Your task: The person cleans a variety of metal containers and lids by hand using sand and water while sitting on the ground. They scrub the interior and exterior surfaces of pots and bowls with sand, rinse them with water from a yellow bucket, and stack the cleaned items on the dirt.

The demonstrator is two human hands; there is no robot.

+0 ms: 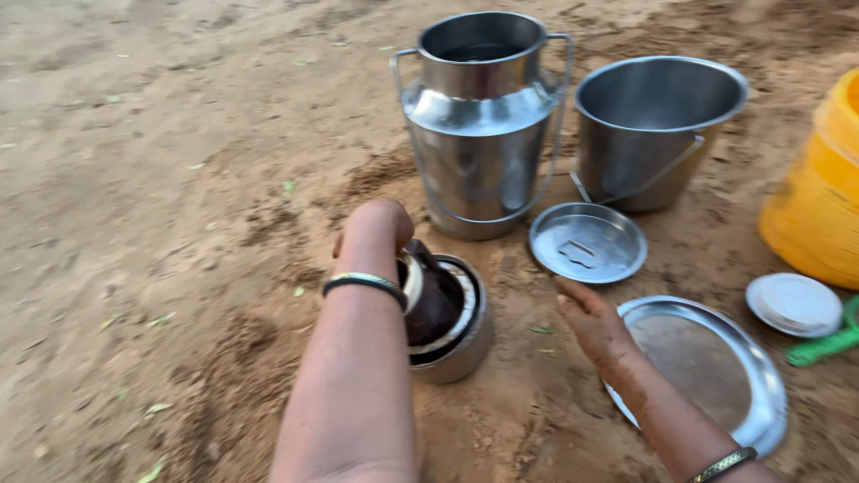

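Observation:
My left hand [374,234] is bent down over a small steel pot [458,344] on the sandy ground and grips a dark, muddy steel cup [428,300] tilted inside it. My fingers are hidden behind the wrist, which wears bangles. My right hand [598,326], coated in wet mud, hovers with fingers apart just right of the pot. It lies over the left edge of a flat steel plate [716,367] and holds nothing.
Behind the pot stand a tall steel milk can [479,125] with a handle and a steel bucket [649,130]. A round steel lid [588,242] lies between them. A yellow container [819,192], a small white lid [795,304] and a green object [828,342] sit at the right.

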